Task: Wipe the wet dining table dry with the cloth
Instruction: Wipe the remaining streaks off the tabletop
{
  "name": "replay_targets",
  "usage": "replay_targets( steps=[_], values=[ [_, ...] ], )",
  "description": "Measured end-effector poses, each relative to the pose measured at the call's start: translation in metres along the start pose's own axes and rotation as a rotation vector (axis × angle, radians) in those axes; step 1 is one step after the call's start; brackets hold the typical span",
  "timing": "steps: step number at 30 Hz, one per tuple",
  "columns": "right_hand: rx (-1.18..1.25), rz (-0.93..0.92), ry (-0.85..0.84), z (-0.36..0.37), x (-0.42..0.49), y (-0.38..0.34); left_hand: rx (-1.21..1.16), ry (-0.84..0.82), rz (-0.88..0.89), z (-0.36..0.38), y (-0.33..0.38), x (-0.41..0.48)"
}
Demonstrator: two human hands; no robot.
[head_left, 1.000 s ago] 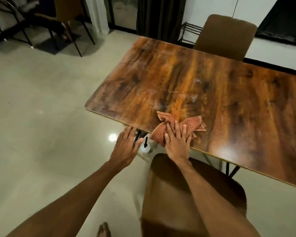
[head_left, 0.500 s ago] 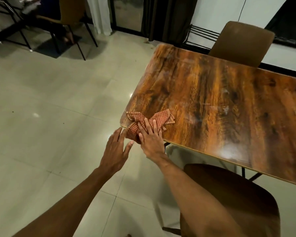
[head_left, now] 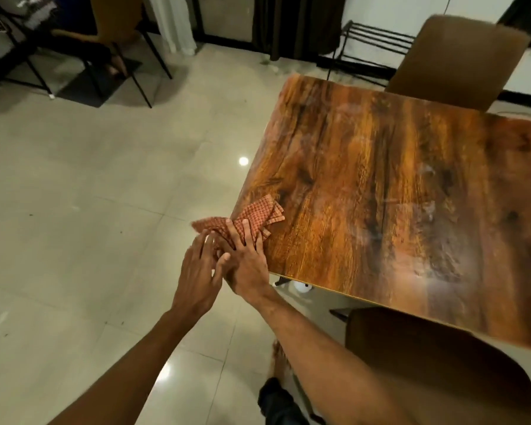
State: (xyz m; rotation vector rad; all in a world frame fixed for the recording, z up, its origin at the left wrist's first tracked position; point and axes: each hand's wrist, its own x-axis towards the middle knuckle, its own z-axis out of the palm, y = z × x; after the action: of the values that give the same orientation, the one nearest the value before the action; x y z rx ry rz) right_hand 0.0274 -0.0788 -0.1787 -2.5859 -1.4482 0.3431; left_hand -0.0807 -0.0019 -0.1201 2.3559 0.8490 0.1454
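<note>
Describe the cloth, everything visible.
The cloth is a thin woven fabric in a small red-orange and cream check, crumpled into loose layered folds. It sits at the near left corner of the wooden table: one end lies on the tabletop, the other hangs past the edge over the floor. The right hand presses flat on it, fingers spread; the left hand is open beside the overhanging end, and contact there is unclear. Dampness cannot be told.

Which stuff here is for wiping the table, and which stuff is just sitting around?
For the wiping: cloth, table, right hand flat on the cloth, left hand open beside it.

Just around: near chair, far chair, black rack, curtain.
</note>
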Motion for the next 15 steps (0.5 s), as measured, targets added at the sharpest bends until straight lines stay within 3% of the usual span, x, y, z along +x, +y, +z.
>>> replay_targets(
  steps=[3, 10, 13, 15],
  values=[
    [0.039, 0.028, 0.015, -0.006, -0.021, 0.035, -0.010, -0.010, 0.003, 0.001, 0.017, 0.027],
    [0.036, 0.646, 0.034, -0.053, -0.084, 0.203, 0.021, -0.138, 0.133, 0.031, 0.083, 0.093],
    [0.058, 0.803, 0.046, -0.053, -0.065, 0.195, 0.092, -0.156, 0.199, 0.039, 0.096, 0.115],
    [0.057, 0.711, 0.031, -0.046, -0.032, 0.153, 0.090, -0.178, 0.234, 0.039, 0.097, 0.128]
  ],
)
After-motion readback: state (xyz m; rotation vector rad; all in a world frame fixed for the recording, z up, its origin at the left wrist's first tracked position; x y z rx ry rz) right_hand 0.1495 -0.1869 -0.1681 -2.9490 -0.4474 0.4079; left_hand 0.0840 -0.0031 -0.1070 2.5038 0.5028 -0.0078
